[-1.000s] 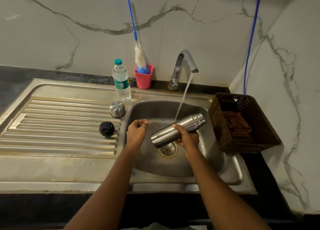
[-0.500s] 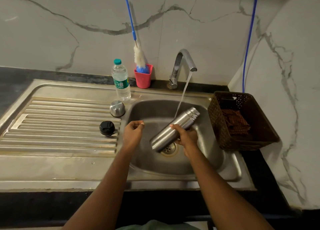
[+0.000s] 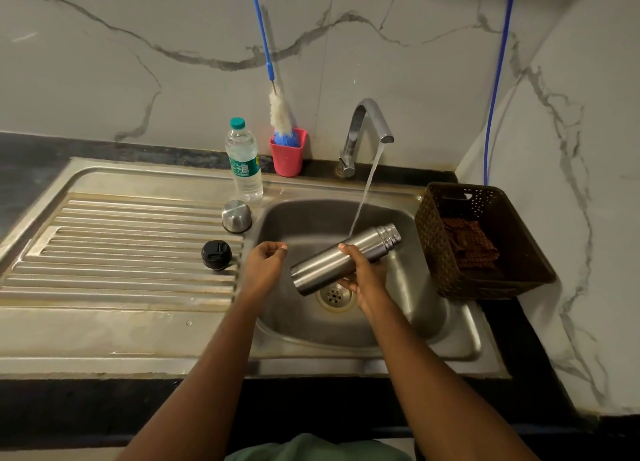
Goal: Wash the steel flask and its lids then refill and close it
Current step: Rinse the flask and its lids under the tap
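The flask [image 3: 346, 258] is hanging over the sink [image 3: 311, 218], just above the drain. Its long axis is running from its base at the near left up to its open threaded neck at the far right. The right hand [image 3: 363, 277] is wrapping the flask's middle from the near side, fingers curled around it. Water from the tap [image 3: 367, 128] is landing on the flask's upper side beside the thumb, not in the mouth. The left hand [image 3: 265, 264] is hovering just left of the base, loosely curled, holding nothing, and nearer that end, so it is probably best placed to rub the body. The steel lid [image 3: 237, 216] and black lid [image 3: 216, 254] are sitting on the draining board [image 3: 121, 252] to the left.
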